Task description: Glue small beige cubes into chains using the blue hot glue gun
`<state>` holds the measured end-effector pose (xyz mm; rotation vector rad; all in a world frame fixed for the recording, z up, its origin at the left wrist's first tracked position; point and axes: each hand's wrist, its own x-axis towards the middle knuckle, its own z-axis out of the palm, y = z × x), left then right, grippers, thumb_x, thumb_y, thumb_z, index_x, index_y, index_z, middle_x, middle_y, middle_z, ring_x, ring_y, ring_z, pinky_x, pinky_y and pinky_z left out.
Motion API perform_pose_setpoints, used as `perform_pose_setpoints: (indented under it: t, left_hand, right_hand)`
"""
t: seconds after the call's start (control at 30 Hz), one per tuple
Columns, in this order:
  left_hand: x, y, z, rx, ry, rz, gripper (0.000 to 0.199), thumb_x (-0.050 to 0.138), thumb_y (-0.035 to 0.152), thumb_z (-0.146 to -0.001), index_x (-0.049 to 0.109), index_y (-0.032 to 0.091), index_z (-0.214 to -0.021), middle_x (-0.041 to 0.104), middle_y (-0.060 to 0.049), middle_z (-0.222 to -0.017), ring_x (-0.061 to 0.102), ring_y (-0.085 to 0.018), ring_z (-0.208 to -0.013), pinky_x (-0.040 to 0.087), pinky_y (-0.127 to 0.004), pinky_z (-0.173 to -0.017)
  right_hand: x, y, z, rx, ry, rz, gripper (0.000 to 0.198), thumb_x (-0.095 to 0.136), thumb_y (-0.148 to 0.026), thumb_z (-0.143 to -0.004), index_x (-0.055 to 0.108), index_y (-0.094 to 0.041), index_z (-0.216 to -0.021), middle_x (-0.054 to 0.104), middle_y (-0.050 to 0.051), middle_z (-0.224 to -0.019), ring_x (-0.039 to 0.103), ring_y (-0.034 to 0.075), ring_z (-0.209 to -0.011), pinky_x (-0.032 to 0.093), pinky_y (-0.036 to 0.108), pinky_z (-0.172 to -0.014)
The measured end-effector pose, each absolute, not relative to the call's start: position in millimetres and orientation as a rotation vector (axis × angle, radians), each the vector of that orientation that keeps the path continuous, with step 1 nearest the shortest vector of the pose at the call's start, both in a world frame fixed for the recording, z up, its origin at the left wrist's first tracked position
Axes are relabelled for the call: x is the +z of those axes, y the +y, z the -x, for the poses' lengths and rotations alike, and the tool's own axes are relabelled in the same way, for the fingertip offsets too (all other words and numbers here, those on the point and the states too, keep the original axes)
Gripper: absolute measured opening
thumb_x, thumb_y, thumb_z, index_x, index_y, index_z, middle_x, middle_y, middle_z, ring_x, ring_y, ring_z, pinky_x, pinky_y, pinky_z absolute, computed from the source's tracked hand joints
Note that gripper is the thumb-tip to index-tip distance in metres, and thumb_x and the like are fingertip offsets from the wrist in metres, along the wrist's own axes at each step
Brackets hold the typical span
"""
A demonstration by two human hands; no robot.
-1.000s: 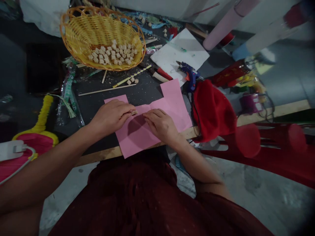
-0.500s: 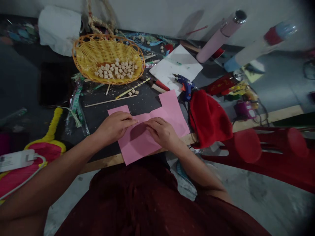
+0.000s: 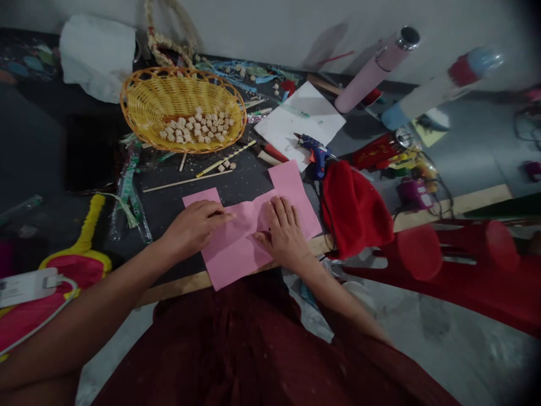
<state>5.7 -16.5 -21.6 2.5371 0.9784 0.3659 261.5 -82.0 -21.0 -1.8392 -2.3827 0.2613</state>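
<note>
A pink sheet of paper (image 3: 236, 254) with a notch along its far edge lies over the front edge of the table. It is slightly creased and raised near its middle. On its left part rests my left hand (image 3: 196, 225), a finger and the thumb stretched toward the middle and the other fingers partly hidden. My right hand (image 3: 285, 231) lies flat on the right part, palm down with fingers spread. Neither hand holds anything I can see. A red cloth pouch (image 3: 355, 211) sits just right of the paper.
Behind the paper stand a yellow wicker basket (image 3: 147, 107) with small beige pieces and a blue glue gun (image 3: 316, 152) on a white sheet (image 3: 291, 124). Thin sticks (image 3: 186, 181) lie between. A pink flask (image 3: 372, 73) is at the back; a red plastic chair (image 3: 456, 270) stands right.
My right hand has opened from bent, gathered fingers to lying flat and spread on the paper, a little further right. My left hand stays nearly in place. The view has shifted slightly.
</note>
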Motion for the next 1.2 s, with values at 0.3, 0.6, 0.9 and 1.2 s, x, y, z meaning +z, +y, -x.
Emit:
perform_pose_setpoints:
  t: [0.3,0.6,0.9,1.2]
  left_hand:
    - [-13,-24,-9,0.300,1.037,-2.597,0.041,0.042,0.012,-0.089,0.065,0.023,-0.122,0.064,-0.009,-0.115,0.057,-0.023,-0.103,0.048,-0.039,-0.089]
    - [-12,-25,-10,0.345,0.901,-2.706,0.038,0.044,0.010,-0.090,0.063,0.014,-0.123,0.066,-0.012,-0.115,0.057,-0.025,-0.104,0.049,-0.039,-0.091]
    - [-12,-27,-13,0.357,0.984,-2.650,0.035,0.039,0.018,-0.096,0.065,0.019,-0.120,0.066,-0.010,-0.109,0.059,-0.022,-0.099,0.049,-0.037,-0.088]
    - [-19,-24,-11,0.331,0.982,-2.626,0.031,0.042,0.017,-0.094,0.069,0.020,-0.109,0.066,-0.008,-0.109,0.058,-0.021,-0.101,0.051,-0.035,-0.088]
  right_hand:
    - [-14,-57,-274,0.291,-2.519,1.698,0.082,0.047,-0.065,-0.088,0.039,-0.007,-0.145,0.031,0.021,-0.156,0.021,0.037,-0.147,0.020,0.057,-0.119]
    - [-9,-39,-285,0.335,-2.557,1.521,0.072,0.058,-0.053,-0.087,0.044,-0.008,-0.142,0.040,0.021,-0.150,0.026,0.036,-0.145,0.026,0.059,-0.117]
    - [-4,-53,-255,0.443,-2.418,1.262,0.028,0.054,-0.028,-0.093,0.064,-0.017,-0.116,0.062,0.013,-0.126,0.050,0.026,-0.121,0.045,0.050,-0.104]
    - [21,-19,-255,0.273,-2.379,1.273,0.036,0.038,-0.033,-0.100,0.050,-0.021,-0.068,0.055,0.003,-0.062,0.052,0.016,-0.061,0.041,0.030,-0.063]
